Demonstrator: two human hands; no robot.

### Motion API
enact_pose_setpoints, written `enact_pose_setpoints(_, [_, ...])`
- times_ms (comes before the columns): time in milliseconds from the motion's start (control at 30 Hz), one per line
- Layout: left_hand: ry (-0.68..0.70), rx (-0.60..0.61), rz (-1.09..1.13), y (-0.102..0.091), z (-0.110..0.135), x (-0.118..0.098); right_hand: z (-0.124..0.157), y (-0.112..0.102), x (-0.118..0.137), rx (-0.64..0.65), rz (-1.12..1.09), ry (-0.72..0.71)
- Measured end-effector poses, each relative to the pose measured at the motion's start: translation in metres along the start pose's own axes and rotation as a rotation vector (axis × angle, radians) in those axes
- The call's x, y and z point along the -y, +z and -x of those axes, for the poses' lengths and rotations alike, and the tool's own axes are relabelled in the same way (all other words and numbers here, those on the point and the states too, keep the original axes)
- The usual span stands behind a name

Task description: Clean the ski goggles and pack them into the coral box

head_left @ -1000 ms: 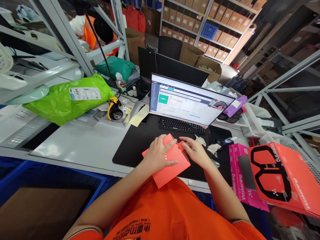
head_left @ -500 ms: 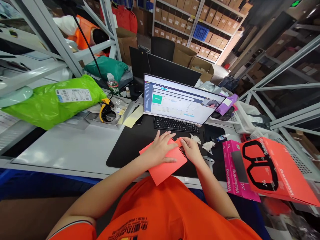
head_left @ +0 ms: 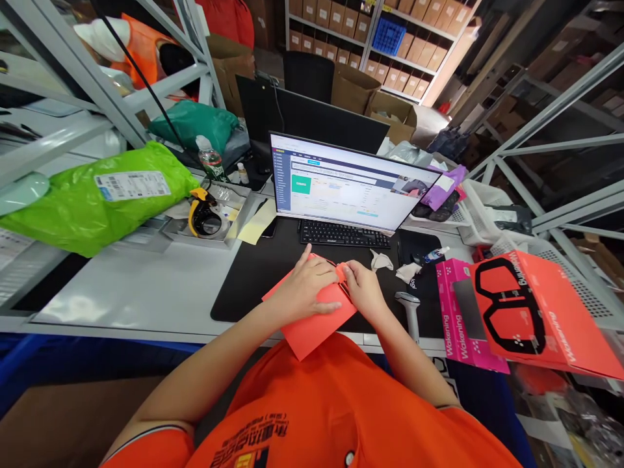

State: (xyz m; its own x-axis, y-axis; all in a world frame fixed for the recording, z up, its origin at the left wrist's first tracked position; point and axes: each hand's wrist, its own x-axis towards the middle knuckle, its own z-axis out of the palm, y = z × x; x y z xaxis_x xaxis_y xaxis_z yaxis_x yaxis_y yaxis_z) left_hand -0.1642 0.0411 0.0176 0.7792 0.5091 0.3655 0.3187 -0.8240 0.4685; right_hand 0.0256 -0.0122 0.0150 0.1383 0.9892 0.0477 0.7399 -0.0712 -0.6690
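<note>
Pressing the left hand [head_left: 306, 286] flat, fingers spread, on top of the flat coral-red box [head_left: 312, 312] at lower centre of the frame, on the black desk mat [head_left: 253, 273] at the near edge of the desk [head_left: 141, 292]. Curling the right hand [head_left: 361, 289] against the box's right end, fingertips pinching at the small flap there; the flap itself mostly hidden under the fingers. Compared with a second ago, the right hand closing in from open and reaching to tucked tight on the flap, the box sliding a little nearer the keyboard [head_left: 345, 234], so seemingly working that end flap rather than just steadying. Lying at right of the frame, well apart: a pink box [head_left: 455, 318] and a larger red box [head_left: 536, 312] overlapping it. Standing behind the keyboard, a lit monitor [head_left: 341, 185]; resting at upper left, a green parcel bag [head_left: 88, 201]
</note>
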Motion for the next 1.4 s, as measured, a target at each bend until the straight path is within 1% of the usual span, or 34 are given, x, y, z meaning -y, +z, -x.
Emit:
enact_pose_setpoints(200, [-0.022,0.025,0.015,0.001,0.0,-0.006,0.0,0.001,0.008,0.039,0.062,0.006])
enact_pose_setpoints(367, [-0.001,0.011,0.006,0.001,-0.007,-0.014,-0.001,0.002,0.013,0.076,0.012,0.017])
enact_pose_setpoints(467, [0.04,-0.007,-0.05,0.002,-0.009,-0.016,-0.002,0.002,0.011,0.07,-0.015,0.017])
enact_pose_setpoints(533, [0.088,-0.084,-0.105,0.007,-0.007,-0.012,-0.001,0.003,0.012,0.076,-0.015,0.015])
enact_pose_setpoints(667, [0.173,-0.42,-0.191,0.021,0.002,-0.004,0.001,0.006,0.022,0.135,0.045,-0.003])
enact_pose_setpoints(700, [0.18,-0.486,-0.207,0.024,0.005,-0.003,0.001,0.006,0.025,0.15,0.073,-0.007])
enact_pose_setpoints(767, [0.173,-0.544,-0.24,0.027,0.008,-0.002,-0.001,0.005,0.03,0.182,0.113,-0.015])
enact_pose_setpoints(833, [0.147,-0.551,-0.268,0.026,0.008,-0.003,-0.002,0.004,0.033,0.21,0.114,-0.027])
enact_pose_setpoints(933, [0.127,-0.55,-0.277,0.024,0.006,-0.004,-0.004,0.002,0.032,0.222,0.103,-0.042])
enact_pose_setpoints(1067, [0.127,-0.566,-0.252,0.018,0.005,-0.007,-0.004,0.002,0.028,0.198,0.151,-0.012])
enact_pose_setpoints(1233, [0.217,-0.677,-0.23,-0.006,0.007,-0.02,-0.006,-0.002,0.016,0.145,0.167,0.037])
enact_pose_setpoints(1300, [0.239,-0.673,-0.215,-0.015,0.008,-0.026,-0.006,-0.004,0.012,0.14,0.142,0.051])
enact_pose_setpoints(1400, [0.207,-0.648,-0.168,-0.023,0.019,-0.031,-0.005,-0.005,0.008,0.143,0.128,0.054])
